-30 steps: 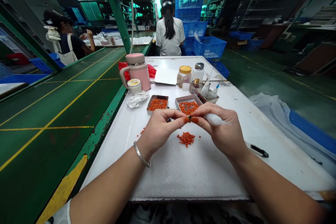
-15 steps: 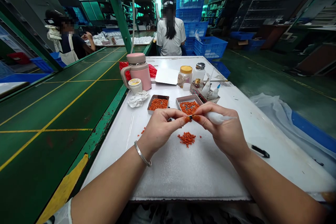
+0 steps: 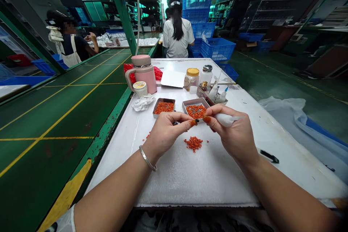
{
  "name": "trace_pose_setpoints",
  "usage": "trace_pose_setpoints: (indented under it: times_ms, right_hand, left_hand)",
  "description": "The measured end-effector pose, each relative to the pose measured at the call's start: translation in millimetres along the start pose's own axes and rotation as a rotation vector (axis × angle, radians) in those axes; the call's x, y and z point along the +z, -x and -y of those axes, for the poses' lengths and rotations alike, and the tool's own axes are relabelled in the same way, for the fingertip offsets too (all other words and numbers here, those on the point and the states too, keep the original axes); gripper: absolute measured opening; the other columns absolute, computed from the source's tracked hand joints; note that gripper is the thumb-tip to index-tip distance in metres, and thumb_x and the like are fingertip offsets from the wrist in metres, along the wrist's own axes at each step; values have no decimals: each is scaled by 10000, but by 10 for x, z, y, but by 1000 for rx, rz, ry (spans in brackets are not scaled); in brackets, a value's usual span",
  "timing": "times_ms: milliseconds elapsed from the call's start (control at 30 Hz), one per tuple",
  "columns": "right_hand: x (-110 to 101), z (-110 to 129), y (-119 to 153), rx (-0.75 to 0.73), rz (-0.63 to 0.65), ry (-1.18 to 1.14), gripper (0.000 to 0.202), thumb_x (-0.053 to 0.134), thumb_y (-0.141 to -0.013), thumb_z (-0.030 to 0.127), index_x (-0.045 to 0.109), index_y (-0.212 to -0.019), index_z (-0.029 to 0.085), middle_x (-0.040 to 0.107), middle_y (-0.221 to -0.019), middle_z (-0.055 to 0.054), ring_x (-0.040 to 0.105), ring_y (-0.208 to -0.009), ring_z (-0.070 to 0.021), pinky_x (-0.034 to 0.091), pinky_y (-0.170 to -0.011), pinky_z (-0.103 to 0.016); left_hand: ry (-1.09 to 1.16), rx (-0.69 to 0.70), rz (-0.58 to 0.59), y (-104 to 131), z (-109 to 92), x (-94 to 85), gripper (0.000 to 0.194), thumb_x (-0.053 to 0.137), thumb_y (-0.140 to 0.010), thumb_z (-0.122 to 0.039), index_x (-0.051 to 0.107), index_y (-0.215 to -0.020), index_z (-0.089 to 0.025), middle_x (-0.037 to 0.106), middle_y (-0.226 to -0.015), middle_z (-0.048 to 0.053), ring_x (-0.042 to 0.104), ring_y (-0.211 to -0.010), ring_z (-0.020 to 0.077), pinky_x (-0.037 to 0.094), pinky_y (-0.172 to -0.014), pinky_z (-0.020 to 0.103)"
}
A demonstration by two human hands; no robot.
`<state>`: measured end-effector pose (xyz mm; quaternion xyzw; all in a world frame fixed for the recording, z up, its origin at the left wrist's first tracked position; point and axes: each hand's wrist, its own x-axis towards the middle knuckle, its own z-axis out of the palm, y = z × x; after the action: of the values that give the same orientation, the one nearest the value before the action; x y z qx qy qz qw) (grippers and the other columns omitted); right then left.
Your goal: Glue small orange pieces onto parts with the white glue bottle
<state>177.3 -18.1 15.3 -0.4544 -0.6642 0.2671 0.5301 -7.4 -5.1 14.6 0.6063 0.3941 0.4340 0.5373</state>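
Observation:
Between the thumb and forefinger of my left hand (image 3: 171, 127) is a small black piece (image 3: 197, 120), too small to name. My right hand (image 3: 235, 134) holds a white squeeze bottle (image 3: 225, 119) with a thin tip; its thumb and forefinger are close together, a little right of the black piece. Below the hands lies a small heap of orange bits (image 3: 194, 144) on the white table. Just behind them stand two shallow trays, the right one (image 3: 185, 102) and the left one (image 3: 164, 116), both holding orange bits.
A pink mug (image 3: 146, 76), a small tub (image 3: 140, 88) and crumpled tissue (image 3: 143, 102) stand at the back left. Jars (image 3: 192, 79) and a box of bottles (image 3: 212, 96) are behind the trays. A black-and-white pen (image 3: 269, 156) lies right. A green conveyor (image 3: 62, 116) runs alongside; two people sit beyond.
My right thumb and forefinger have drawn slightly right, away from the black piece. My left hand has stayed in place. The conveyor's cross line has shifted slightly towards me.

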Motion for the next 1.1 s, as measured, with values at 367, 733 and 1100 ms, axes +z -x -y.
trace_pose_setpoints:
  times_ms: [367,733,1100]
  right_hand:
    - [-114,-68,-111,172,652,25,115,686,-810,277,684,-736,190,654,-690,3,568,-642,-135,420,-596,-269]
    - [-76,-166,-64,-71,900,445,229,670,-696,41,738,-795,236,750,-804,-11,677,-754,-184,460,-677,-290]
    - [-372,-72,-229,280,246,-161,560,603,-837,638,481,-1208,236,720,-816,-54,694,-738,-195,457,-428,-230]
  left_hand:
    - [93,54,-122,-48,60,-79,182,766,-770,-346,761,-816,-170,677,-755,21,563,-682,111,461,-657,243]
    - [204,104,-244,-90,53,-183,222,808,-713,-379,754,-815,-190,708,-863,22,633,-794,124,526,-685,247]
    - [128,69,-119,-78,63,-155,160,788,-750,-334,764,-795,-182,669,-773,18,565,-701,102,462,-641,222]
